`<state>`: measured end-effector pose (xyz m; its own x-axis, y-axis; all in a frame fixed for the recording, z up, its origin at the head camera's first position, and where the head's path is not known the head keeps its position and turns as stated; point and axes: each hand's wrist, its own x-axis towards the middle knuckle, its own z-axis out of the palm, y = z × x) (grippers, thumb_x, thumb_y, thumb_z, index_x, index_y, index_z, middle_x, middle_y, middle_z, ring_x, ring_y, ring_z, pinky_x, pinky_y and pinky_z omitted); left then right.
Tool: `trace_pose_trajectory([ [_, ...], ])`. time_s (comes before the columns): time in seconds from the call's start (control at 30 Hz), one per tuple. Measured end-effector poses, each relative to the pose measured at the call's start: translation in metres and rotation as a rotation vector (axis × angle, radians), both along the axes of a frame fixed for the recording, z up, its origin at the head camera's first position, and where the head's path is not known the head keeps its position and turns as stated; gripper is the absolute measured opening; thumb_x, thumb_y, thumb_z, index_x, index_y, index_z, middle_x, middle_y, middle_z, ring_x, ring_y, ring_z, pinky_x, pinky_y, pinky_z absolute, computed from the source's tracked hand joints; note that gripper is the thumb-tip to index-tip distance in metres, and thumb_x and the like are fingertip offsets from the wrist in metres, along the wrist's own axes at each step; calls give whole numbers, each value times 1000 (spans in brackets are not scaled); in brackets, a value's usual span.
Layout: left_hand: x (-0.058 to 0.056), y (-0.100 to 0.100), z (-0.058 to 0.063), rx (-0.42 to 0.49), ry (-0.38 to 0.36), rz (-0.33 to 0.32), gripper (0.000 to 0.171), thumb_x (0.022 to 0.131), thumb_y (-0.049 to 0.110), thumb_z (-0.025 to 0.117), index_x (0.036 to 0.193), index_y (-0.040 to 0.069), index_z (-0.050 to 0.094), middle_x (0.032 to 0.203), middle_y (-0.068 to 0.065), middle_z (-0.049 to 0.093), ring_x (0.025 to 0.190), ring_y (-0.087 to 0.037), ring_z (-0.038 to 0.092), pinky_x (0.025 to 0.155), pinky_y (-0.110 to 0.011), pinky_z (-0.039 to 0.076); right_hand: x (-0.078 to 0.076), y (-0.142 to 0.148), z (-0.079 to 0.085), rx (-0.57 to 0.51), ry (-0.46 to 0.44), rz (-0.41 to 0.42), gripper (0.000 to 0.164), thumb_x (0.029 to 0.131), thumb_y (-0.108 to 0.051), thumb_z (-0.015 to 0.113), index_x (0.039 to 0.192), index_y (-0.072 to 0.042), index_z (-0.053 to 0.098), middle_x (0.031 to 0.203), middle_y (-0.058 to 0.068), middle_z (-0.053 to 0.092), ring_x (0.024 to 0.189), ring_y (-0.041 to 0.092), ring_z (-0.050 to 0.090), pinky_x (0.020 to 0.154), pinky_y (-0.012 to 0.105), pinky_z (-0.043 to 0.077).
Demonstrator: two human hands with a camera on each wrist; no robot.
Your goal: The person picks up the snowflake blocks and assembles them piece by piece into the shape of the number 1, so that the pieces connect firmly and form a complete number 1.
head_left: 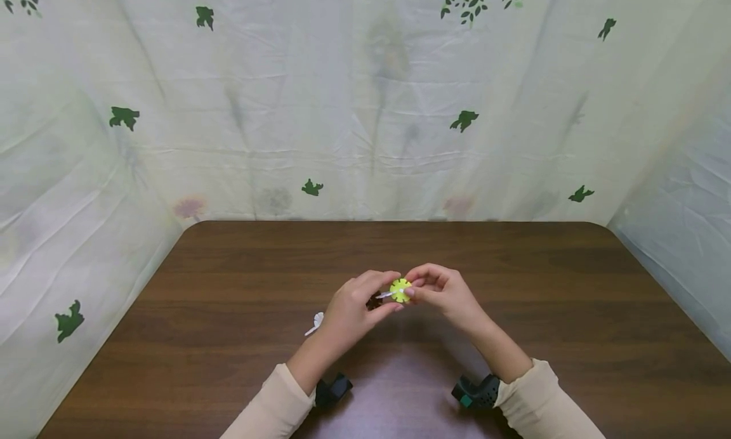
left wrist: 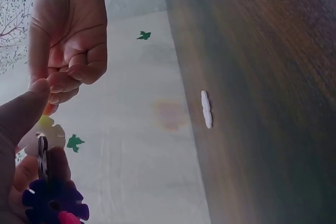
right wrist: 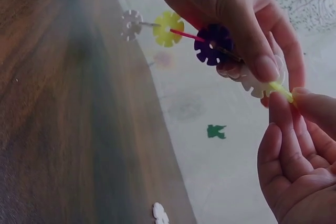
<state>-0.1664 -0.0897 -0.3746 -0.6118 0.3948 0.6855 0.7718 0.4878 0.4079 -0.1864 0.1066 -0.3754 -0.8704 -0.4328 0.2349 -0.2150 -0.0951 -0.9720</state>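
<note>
My left hand [head_left: 356,306] grips a chain of slotted plastic discs, thumb on a white disc [right wrist: 254,83]. At that disc's edge, a yellow slotted disc [head_left: 401,290] is pinched between thumb and fingers of my right hand [head_left: 442,293]. The fingertips of both hands are close together above the table. A purple disc [right wrist: 212,44], an edge-on pink disc [right wrist: 186,35], another yellow disc [right wrist: 168,29] and a white end disc [right wrist: 131,24] follow along the chain. The left hand covers most of the chain in the head view.
A loose white disc [left wrist: 206,109] lies on the brown wooden table [head_left: 228,261]. Pale curtains [head_left: 354,109] with green leaf shapes stand behind the table and at both sides. Dark wrist devices [head_left: 334,390] are worn under both forearms.
</note>
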Motion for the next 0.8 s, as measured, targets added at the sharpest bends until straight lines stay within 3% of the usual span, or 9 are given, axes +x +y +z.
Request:
trace_pose_trajectory([
  [0.27, 0, -1, -2, -8, 24, 30, 34, 70, 19, 77, 101, 11, 65, 86, 5, 62, 71, -7, 53, 63, -21, 43, -1, -3, -4, -13, -17, 9, 24, 81, 1, 63, 99, 13, 53, 82, 10, 60, 71, 17, 62, 70, 37, 51],
  [0.5, -4, -5, -2, 3, 54, 55, 36, 69, 19, 78, 102, 11, 65, 85, 4, 62, 71, -12, 56, 65, -25, 44, -6, 3, -7, 10, 62, -32, 25, 82, 3, 62, 103, 12, 53, 90, 15, 59, 79, 22, 62, 71, 38, 50],
  [0.67, -6, -9, 1, 19, 64, 59, 38, 68, 17, 78, 103, 10, 65, 88, 3, 63, 74, -12, 56, 67, -26, 44, -15, 9, -19, 57, 111, -80, 30, 81, 0, 63, 107, 11, 53, 99, 27, 56, 86, 25, 60, 72, 37, 50],
  [0.8, -8, -11, 2, 28, 69, 64, 39, 67, 14, 79, 104, 10, 65, 89, 3, 63, 74, -11, 55, 68, -26, 44, -25, 15, -33, 116, 111, -142, 34, 80, -4, 67, 110, 8, 55, 106, 31, 54, 94, 33, 56, 76, 28, 48],
])
